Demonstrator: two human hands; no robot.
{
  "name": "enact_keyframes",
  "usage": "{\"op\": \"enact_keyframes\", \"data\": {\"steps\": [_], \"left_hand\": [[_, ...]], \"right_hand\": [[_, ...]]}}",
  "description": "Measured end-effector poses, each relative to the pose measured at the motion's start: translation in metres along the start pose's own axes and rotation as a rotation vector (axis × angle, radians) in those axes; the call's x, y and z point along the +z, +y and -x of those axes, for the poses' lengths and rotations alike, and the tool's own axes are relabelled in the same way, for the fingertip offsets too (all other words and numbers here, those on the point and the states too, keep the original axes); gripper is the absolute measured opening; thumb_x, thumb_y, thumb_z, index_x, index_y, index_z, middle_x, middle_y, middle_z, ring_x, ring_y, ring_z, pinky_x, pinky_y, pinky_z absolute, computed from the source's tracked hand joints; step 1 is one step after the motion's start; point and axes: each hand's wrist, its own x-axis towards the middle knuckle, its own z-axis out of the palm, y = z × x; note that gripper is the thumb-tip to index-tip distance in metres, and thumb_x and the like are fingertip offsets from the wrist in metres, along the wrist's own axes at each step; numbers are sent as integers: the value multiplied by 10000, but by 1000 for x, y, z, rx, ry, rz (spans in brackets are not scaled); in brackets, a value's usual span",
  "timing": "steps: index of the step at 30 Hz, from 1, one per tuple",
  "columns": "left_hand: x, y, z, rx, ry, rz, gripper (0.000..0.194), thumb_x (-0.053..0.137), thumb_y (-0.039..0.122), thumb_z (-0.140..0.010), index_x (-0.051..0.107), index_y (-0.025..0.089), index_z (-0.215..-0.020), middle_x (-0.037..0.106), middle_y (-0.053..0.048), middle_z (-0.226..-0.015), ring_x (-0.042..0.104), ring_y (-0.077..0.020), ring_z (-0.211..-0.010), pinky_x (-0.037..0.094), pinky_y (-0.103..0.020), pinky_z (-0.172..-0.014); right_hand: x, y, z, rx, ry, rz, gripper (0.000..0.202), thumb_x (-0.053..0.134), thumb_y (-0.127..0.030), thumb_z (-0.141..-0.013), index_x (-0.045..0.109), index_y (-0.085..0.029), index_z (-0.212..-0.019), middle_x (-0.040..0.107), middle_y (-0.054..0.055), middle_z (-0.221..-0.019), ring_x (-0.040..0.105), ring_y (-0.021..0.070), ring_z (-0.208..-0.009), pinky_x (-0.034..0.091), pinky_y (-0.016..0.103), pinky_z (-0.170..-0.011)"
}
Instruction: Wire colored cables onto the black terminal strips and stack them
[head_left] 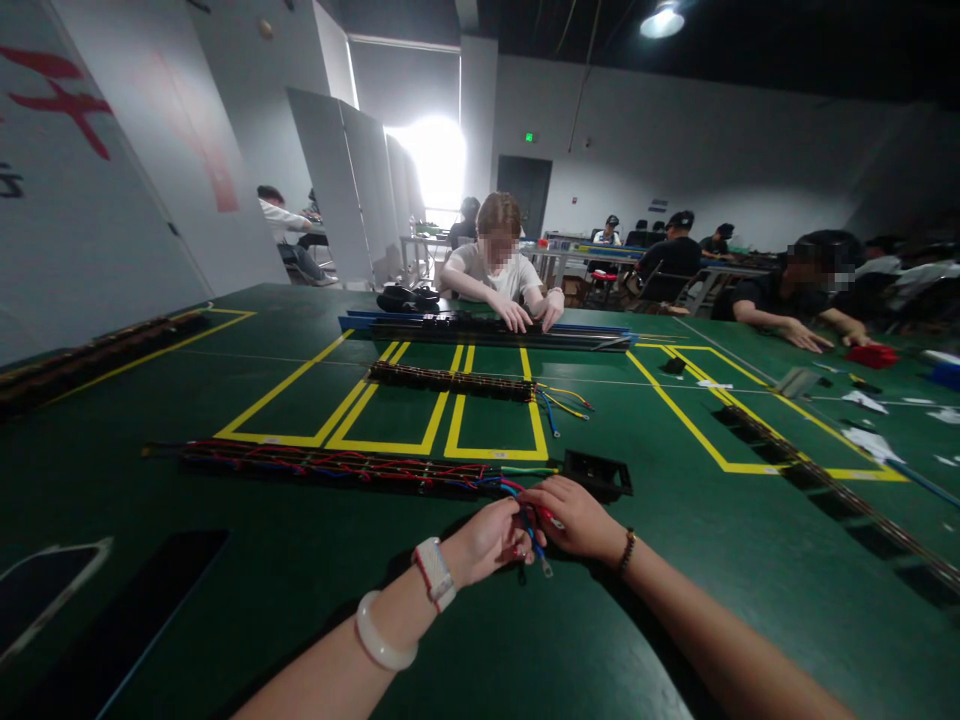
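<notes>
Both hands meet at the right end of a long dark strip (337, 466) laced with red and blue wires. My left hand (487, 538) is closed around blue and red wires (537, 540), whose metal ring terminals (547, 569) stick out below the fingers. Touching the same bundle from the right, my right hand (574, 512) has its fingers curled over the wires; a red piece shows beneath them. Just behind that hand lies a black rectangular frame (598, 472), with a green wire (525, 470) running towards it.
Yellow tape (499, 455) outlines boxes on the green table (465, 640). A shorter wired strip (450, 382) lies beyond, and another strip (825, 480) to the right. Across the table, a person's hands (529, 315) rest on a long rail (495, 338). Dark flat panels (142, 620) lie front left.
</notes>
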Motion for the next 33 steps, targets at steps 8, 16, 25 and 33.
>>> {"op": "enact_keyframes", "data": {"steps": [8,16,25,33], "left_hand": [[-2,-7,-2,72,48,-7,87,391,183,-888,465,161,-928,617,-29,-695,450,-55,-425,416,-228,-564],[-5,-12,-3,78,111,3,77,509,197,-827,556,136,-830,573,-15,-625,499,-88,-479,385,-227,-517],[-3,-11,-2,88,172,10,138,453,230,-886,539,143,-823,528,7,-583,467,-75,-474,393,-213,-519],[-7,-6,0,67,84,-144,182,537,325,-862,449,165,-866,607,-12,-667,519,-67,-464,456,-235,-561]], "right_hand": [[-4,-4,1,138,198,-47,268,316,-270,-964,560,-175,-1019,647,84,-890,575,167,-793,441,310,-758],[-5,-43,-90,416,-44,149,359,322,-387,-975,557,-190,-789,612,37,-697,549,145,-637,345,237,-595],[15,-41,-74,271,157,38,262,352,-296,-969,583,-180,-1009,641,83,-885,569,182,-824,449,297,-743],[3,-2,-3,220,198,8,342,439,-244,-920,464,-200,-1258,590,110,-1069,557,215,-978,481,393,-856]]}}
